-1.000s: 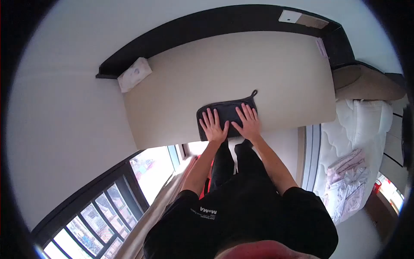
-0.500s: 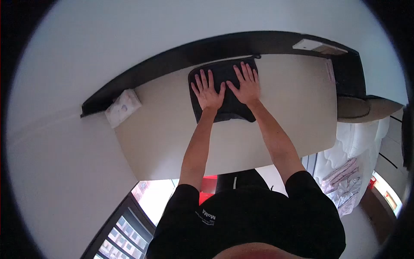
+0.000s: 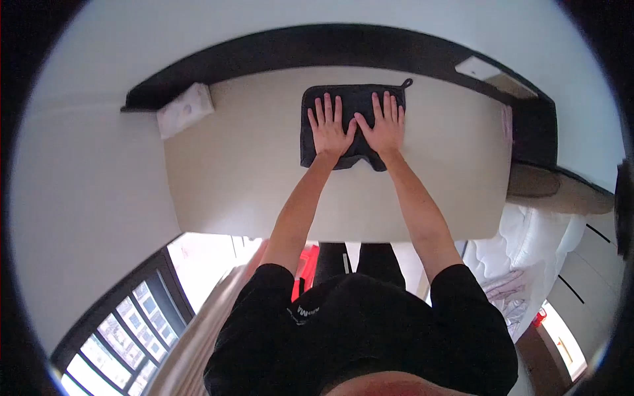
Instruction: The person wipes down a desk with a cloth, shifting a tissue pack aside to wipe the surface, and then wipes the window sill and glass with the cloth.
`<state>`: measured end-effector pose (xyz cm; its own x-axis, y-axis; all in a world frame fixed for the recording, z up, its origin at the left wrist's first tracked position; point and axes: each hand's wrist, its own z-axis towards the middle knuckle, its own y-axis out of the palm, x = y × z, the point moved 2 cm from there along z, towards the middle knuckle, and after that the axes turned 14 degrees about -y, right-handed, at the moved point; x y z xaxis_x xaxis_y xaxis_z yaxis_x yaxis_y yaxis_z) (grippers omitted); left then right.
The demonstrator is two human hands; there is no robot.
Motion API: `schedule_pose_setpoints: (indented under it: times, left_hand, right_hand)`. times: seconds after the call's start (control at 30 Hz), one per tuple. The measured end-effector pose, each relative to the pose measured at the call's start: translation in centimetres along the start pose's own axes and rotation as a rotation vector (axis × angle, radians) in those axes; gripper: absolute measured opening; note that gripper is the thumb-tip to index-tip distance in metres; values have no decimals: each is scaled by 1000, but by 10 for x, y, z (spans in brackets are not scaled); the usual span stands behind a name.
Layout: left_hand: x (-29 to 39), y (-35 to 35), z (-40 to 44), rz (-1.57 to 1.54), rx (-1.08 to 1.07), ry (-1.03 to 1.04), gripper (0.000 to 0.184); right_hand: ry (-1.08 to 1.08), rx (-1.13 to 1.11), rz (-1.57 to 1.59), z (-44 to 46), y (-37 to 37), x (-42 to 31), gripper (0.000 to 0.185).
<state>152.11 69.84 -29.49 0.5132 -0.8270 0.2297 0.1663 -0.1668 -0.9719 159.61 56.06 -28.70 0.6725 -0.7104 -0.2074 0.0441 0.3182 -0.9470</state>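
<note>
A dark grey cloth [image 3: 356,98] lies spread on the pale tabletop [image 3: 251,178], with a small hanging loop at its far right corner. Its near edge is wavy and slightly raised in the middle. My left hand [image 3: 331,133] presses flat on the cloth's left half, fingers spread and pointing away from me. On the right half rests my right hand [image 3: 386,132], also flat with fingers apart. The two thumbs point towards each other and are close together.
A dark raised ledge [image 3: 290,54] runs along the table's far edge, with a white flat item [image 3: 477,68] on it at right. A tissue pack [image 3: 186,111] sits at the far left corner. Right of the table is a white mattress [image 3: 528,244].
The cloth and both hands have come slightly towards me, widening the gap to the far ledge. Both palms stay flat on the cloth. My view has turned a little.
</note>
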Motion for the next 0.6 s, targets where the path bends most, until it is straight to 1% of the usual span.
schedule_pose_setpoints:
  times: [0.1, 0.27, 0.33, 0.4, 0.47, 0.53, 0.6]
  left_hand:
    - [16, -2, -70, -56, -35, -6, 78]
    - [68, -1, -211, -43, -131, -4, 81]
    - [88, -4, -234, -53, -133, 24, 82]
    - [98, -3, -247, -65, -153, -24, 84]
    - [101, -1, -242, -8, -158, -46, 88]
    - [105, 1, -225, -16, -183, -27, 88]
    - [116, 1, -191, -29, -177, -7, 87]
  right_hand:
    - [-2, -17, 6, -80, -24, 0, 72]
    - [34, -47, 32, -226, -65, 22, 70]
    - [73, -74, 58, -261, -76, 32, 70]
    - [90, -46, 63, -270, -87, 41, 71]
    - [43, -80, 132, -265, -89, 50, 74]
    - [27, -44, 144, -245, -91, 69, 77]
    - [-6, -84, 135, -217, -89, 90, 78]
